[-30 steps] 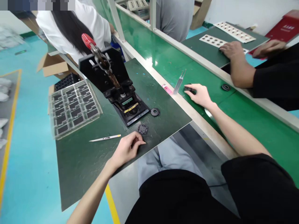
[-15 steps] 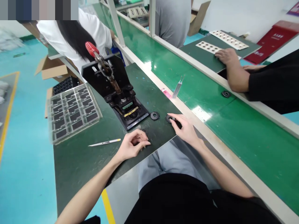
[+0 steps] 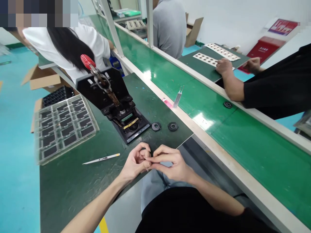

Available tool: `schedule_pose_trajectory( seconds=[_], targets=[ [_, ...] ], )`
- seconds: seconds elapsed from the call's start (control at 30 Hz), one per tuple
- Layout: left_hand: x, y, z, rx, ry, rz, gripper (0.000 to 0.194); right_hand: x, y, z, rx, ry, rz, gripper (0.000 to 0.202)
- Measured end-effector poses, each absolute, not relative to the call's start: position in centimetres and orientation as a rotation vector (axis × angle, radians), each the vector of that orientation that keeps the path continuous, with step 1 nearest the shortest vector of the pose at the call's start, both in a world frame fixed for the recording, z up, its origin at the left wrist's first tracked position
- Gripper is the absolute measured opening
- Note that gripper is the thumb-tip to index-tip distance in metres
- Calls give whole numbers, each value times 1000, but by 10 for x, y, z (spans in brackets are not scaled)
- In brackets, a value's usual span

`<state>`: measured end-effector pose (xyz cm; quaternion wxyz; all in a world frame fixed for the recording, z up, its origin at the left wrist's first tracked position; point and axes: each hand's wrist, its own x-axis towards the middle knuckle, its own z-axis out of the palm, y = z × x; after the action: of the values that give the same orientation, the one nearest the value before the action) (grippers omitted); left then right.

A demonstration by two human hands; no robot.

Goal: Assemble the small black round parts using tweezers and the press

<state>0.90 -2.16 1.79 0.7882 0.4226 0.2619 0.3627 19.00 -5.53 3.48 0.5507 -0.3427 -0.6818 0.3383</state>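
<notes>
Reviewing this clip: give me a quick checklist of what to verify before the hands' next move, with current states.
1. Small black part pinched by both hands: ok.
2. Left hand and right hand meet over the mat's edge: ok.
3. Part's orientation: cannot tell, fingers cover it.
4. Press fixture nest unoccupied: cannot tell.
5. Two black rings lie beside the fixture: ok.
6. Tweezers lie apart from the hands: ok.

On your dark green work mat (image 3: 73,181) stands a black press fixture (image 3: 116,106) with a red-tipped lever (image 3: 86,61). Left of it you have a clear tray of black parts (image 3: 63,127); nearer lies a knife (image 3: 100,159). Two black rings (image 3: 164,126) sit right of the fixture. Far right, on the green conveyor (image 3: 243,129), lies a metal comb (image 3: 178,96).
</notes>
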Motion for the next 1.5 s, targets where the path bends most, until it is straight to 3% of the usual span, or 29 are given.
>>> schedule_pose_trajectory(
  seconds=[0.4,0.7,1.5],
  targets=[
    [8,-16,30,874,698,914,56,175,-35,36,-823,-1306,986,8],
    [4,-6,29,1284,958,1039,46,297,86,51,-1417,-1222,17,19],
    [2,-9,26,1482,874,910,27,313,113,48,-1469,-1320,-51,20]
  ],
)
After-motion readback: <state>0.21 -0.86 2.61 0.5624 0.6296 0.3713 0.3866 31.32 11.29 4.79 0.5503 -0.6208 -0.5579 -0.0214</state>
